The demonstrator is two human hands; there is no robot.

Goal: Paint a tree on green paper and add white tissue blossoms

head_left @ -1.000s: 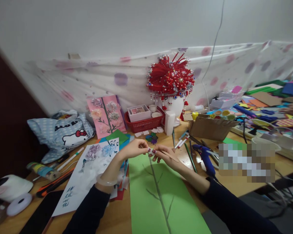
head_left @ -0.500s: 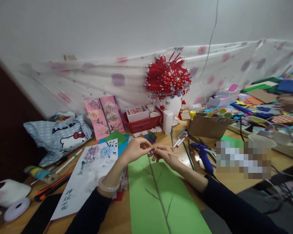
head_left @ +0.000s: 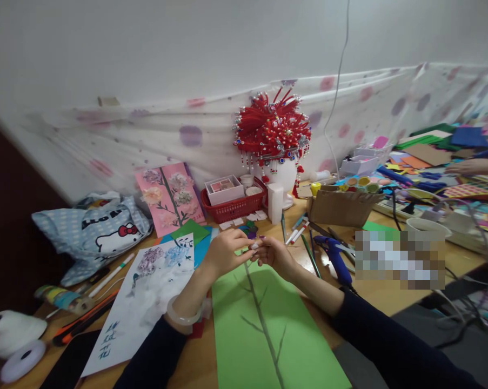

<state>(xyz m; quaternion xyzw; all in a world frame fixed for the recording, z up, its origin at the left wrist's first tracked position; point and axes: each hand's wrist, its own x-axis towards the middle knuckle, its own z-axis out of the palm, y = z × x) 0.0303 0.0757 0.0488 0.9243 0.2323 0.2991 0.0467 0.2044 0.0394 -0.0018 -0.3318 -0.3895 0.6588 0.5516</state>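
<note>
Over the top of a green sheet of paper (head_left: 235,324) with a painted dark branch, my two hands meet at the fingertips. A small white piece (head_left: 254,245) shows between them, too small to name exactly. My left hand (head_left: 223,254) comes from the left, thumb and forefinger pinched at this piece. From the other side, my right hand (head_left: 278,258) has its fingers curled, their tips at the same piece. No stick is visible in the right hand now. Just behind the hands lie small purple and green bits (head_left: 251,229).
On the left lie a white painted sheet (head_left: 122,329), an orange-black cutter (head_left: 75,324) and a checked bag (head_left: 93,232). A blue glue gun (head_left: 336,259), pens and a cardboard box (head_left: 341,209) are at right. Behind stand a red basket (head_left: 238,208) and a red beaded headdress (head_left: 272,129). Another person's hand (head_left: 474,166) shows far right.
The thin wooden stick seen in my right hand is no longer visible. My right fingers have opened slightly, and a white piece now shows between the fingertips. The view has shifted a little.
</note>
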